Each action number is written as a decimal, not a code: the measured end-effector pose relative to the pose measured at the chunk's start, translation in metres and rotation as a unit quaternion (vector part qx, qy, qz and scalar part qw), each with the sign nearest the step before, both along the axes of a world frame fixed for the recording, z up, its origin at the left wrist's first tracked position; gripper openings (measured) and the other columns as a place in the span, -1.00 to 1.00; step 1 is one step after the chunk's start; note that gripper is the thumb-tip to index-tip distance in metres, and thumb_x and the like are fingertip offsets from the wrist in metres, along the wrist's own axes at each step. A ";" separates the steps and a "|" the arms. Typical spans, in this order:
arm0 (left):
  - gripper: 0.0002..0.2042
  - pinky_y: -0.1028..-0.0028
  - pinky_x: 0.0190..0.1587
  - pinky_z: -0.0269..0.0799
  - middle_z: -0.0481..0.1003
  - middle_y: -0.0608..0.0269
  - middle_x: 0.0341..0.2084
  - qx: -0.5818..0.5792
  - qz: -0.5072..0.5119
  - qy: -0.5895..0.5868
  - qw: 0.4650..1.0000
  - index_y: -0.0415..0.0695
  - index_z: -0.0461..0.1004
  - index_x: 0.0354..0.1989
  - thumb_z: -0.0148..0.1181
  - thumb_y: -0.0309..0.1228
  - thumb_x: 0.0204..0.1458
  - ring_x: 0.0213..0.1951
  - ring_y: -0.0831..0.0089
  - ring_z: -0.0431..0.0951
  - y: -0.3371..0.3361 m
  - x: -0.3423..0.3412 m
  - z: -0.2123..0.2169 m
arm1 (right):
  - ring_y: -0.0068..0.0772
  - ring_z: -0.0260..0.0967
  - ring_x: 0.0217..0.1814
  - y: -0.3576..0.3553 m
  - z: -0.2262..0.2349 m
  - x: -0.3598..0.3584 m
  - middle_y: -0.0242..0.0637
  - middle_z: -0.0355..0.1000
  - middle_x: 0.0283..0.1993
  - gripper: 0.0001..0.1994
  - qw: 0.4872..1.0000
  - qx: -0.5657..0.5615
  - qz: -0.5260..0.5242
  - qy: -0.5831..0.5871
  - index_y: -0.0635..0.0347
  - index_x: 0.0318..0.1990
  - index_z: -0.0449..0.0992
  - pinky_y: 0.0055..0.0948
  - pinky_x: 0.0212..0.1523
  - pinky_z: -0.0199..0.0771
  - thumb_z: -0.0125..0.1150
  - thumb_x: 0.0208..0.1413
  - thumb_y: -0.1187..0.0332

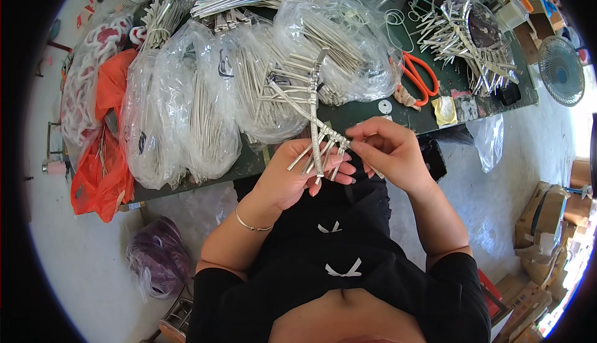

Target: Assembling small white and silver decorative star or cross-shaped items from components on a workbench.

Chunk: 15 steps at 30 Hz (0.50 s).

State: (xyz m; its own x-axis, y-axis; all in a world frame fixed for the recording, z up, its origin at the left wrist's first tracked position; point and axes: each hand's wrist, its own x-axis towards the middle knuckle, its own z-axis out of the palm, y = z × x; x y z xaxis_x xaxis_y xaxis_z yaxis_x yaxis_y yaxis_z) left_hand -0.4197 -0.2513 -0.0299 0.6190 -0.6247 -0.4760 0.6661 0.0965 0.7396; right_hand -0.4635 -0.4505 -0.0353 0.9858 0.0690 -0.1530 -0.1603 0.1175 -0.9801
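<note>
A partly woven piece of flat silver strips (314, 101) is held over the table's near edge, its loose ends fanning out to the left and downward. My left hand (283, 174) supports it from below, fingers curled behind the strips. At the right end of the weave, my right hand (397, 154) pinches a strip between thumb and forefinger. The hidden fingertips of my left hand keep part of the grip out of sight. Just beyond the weave lies a clear plastic bag (373, 72) with more silver strips inside.
Several clear bags of strips (177, 119) cover the dark green table (367, 111). Orange-handled scissors (424, 82) lie to the right, near a pile of woven silver pieces (469, 47). A red plastic bag (93, 187) hangs at the left edge. Cardboard boxes (540, 218) stand on the floor at right.
</note>
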 end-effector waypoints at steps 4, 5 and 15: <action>-0.83 0.72 -0.72 0.26 0.57 0.04 -0.42 0.019 -0.023 -0.039 0.999 -0.31 0.48 -0.21 0.15 -0.45 0.11 -0.40 0.32 0.64 0.000 0.005 0.002 | -0.72 0.34 -0.57 -0.003 0.012 0.014 -0.34 0.44 -0.37 -0.78 0.988 0.076 0.043 0.128 0.36 -0.14 0.45 -0.72 -0.62 0.32 0.22 0.11 0.42; -0.82 0.70 -0.69 0.29 0.57 0.08 -0.43 0.023 -0.048 -0.055 0.997 -0.28 0.48 -0.20 0.15 -0.42 0.12 -0.40 0.36 0.64 0.002 0.004 0.003 | -0.71 0.33 -0.60 -0.006 0.012 0.017 -0.35 0.45 -0.43 -0.78 0.978 0.098 0.102 0.156 0.35 -0.17 0.45 -0.72 -0.63 0.30 0.23 0.11 0.38; -0.82 0.68 -0.69 0.29 0.47 0.27 -0.55 0.033 -0.121 -0.143 0.982 -0.27 0.46 -0.21 0.09 -0.40 0.16 -0.53 0.53 0.54 0.008 0.011 0.010 | -0.72 0.26 -0.69 -0.011 0.011 0.040 -0.41 0.39 -0.57 -0.87 0.951 0.132 0.184 0.211 0.35 -0.38 0.47 -0.70 -0.73 0.21 0.24 0.03 0.44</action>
